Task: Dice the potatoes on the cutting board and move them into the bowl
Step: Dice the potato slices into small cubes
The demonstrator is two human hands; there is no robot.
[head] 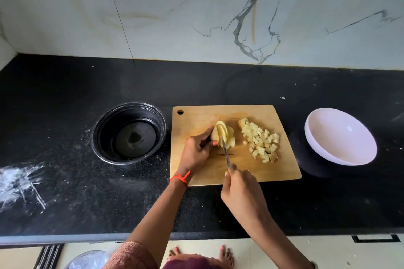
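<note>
A wooden cutting board lies on the black counter. On it a peeled potato is partly cut into slices that lean to the right. My left hand holds the potato's uncut left end. My right hand grips the handle of a knife, whose blade rests in the potato beside my left fingertips. A pile of diced potato sits on the right half of the board. A white bowl, with nothing in it, stands to the right of the board.
A black round container holding a little water stands left of the board. White powder smears mark the counter at the far left. A marble wall rises behind, and the counter's front edge runs below my arms.
</note>
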